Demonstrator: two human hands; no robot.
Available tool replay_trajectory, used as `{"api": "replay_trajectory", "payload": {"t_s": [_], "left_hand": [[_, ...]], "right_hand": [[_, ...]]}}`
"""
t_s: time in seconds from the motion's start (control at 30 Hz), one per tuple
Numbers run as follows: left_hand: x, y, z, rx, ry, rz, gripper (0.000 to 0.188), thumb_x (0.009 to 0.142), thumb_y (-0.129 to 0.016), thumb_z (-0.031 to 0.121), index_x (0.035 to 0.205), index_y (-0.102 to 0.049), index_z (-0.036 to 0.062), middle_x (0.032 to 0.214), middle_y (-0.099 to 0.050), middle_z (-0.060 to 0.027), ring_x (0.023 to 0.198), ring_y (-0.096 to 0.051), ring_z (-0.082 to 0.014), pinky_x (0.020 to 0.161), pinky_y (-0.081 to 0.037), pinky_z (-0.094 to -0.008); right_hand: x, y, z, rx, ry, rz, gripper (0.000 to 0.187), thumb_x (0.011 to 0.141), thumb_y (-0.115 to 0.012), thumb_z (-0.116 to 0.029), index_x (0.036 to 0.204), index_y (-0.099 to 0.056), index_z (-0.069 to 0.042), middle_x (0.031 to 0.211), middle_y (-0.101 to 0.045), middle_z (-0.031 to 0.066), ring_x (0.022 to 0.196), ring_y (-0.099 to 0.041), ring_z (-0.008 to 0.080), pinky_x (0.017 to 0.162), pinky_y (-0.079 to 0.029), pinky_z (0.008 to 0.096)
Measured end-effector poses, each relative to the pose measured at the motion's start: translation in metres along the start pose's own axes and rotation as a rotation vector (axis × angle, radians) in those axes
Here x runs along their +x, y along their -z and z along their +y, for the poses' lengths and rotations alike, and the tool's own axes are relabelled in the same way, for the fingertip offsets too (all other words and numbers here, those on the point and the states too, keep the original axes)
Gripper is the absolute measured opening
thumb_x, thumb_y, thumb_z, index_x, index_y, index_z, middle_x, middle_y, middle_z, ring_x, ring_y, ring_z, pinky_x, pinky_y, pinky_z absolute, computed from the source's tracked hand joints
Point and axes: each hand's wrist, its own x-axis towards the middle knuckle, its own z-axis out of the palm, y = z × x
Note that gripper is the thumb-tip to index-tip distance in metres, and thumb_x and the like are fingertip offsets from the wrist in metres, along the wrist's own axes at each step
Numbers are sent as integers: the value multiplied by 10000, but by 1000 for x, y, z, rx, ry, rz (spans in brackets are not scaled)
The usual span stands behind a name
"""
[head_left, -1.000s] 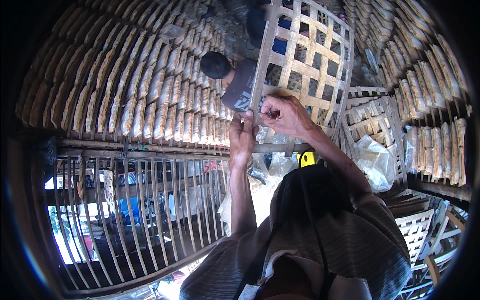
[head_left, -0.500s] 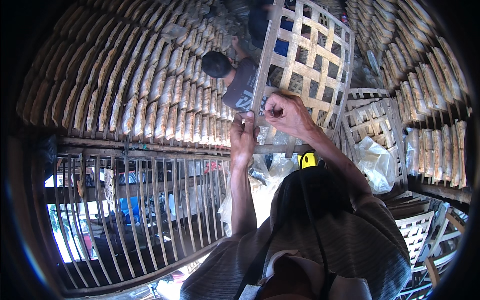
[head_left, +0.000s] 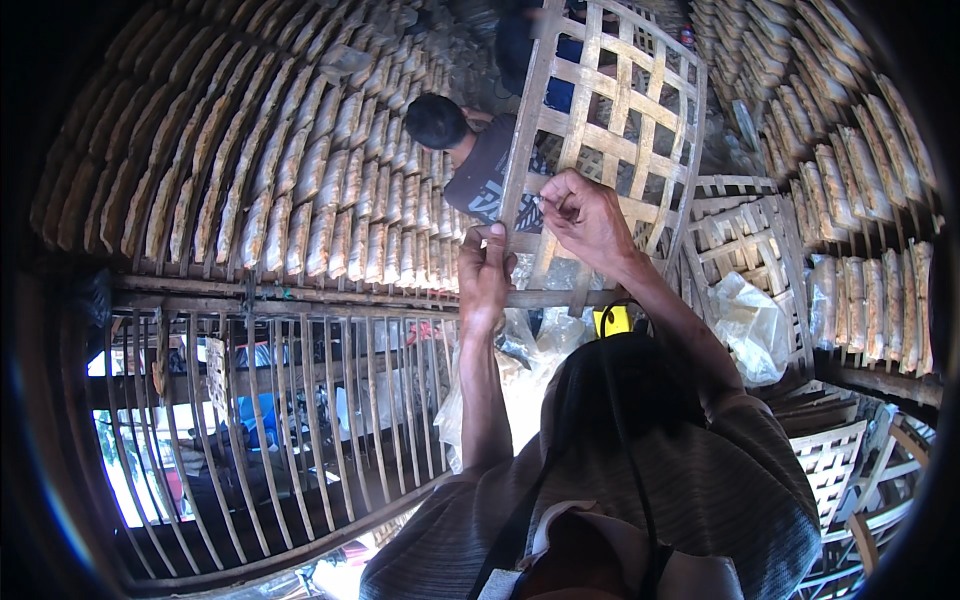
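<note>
A woven bamboo lattice tray (head_left: 622, 142) with a wooden frame stands tilted up in front of me. My left hand (head_left: 484, 278) is closed on the lower part of its left frame strip, thumb pressed on the front. Just right of that strip, in front of the lattice, my right hand (head_left: 592, 228) is closed in a pinch. A tiny pale bit shows at its fingertips, too small to name.
Racks of slab-like packets in clear wrapping (head_left: 345, 210) rise at left and right. Beyond the tray a person in a dark shirt (head_left: 485, 165) bends down. Slatted bamboo rails (head_left: 290, 420) run at lower left. More lattice trays (head_left: 745, 245) and a plastic bag (head_left: 750, 330) are at right.
My right hand has drawn slightly right, away from the frame strip, still pinched. My left hand keeps its grip. The other person's raised arm no longer shows.
</note>
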Motion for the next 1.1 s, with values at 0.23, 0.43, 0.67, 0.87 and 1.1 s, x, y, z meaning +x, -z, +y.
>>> {"api": "replay_trajectory", "payload": {"t_s": [0.23, 0.43, 0.67, 0.87, 1.1], "left_hand": [[8, 10, -9, 10, -42, -13, 302, 1114, -607, 396, 1014, -589, 112, 746, -549, 59, 593, -435, -26, 481, -323, -213], [10, 15, -14, -20, -41, -42, 305, 1114, -607, 392, 1006, -589, 108, 734, -545, 59, 590, -431, -25, 486, -319, -216], [8, 12, -6, 5, -1, -25, 279, 1118, -603, 380, 1008, -587, 124, 735, -537, 63, 590, -423, -23, 486, -315, -217], [9, 23, -7, -23, -15, -12, 267, 1110, -619, 386, 1031, -601, 133, 718, -491, 83, 579, -398, -19, 479, -295, -210], [13, 29, -10, 8, -40, 34, 324, 1099, -637, 409, 934, -567, 140, 678, -486, 79, 566, -422, -18, 469, -302, -209]], "right_hand": [[-8, 26, 13, 204, -236, -53, 132, 1008, -661, 20, 1128, -670, -34, 1053, -728, 57, 783, -631, 97, 611, -533, 293], [-8, 44, -4, 60, -399, -88, 206, 1098, -554, -71, 1242, -698, -43, 1089, -678, 46, 945, -615, 144, 867, -532, 335], [-13, 67, 4, 150, -538, -59, 187, 1061, -547, -34, 1216, -651, -28, 1047, -698, 76, 796, -628, 116, 734, -559, 311], [-37, 109, 28, 323, -471, 53, 224, 1002, -596, 31, 1213, -632, -36, 966, -642, 33, 722, -598, 74, 655, -541, 264], [-81, 173, 80, 188, -595, 288, 158, 1042, -605, -7, 1131, -730, -44, 979, -677, -18, 809, -645, 56, 727, -578, 233]]}}
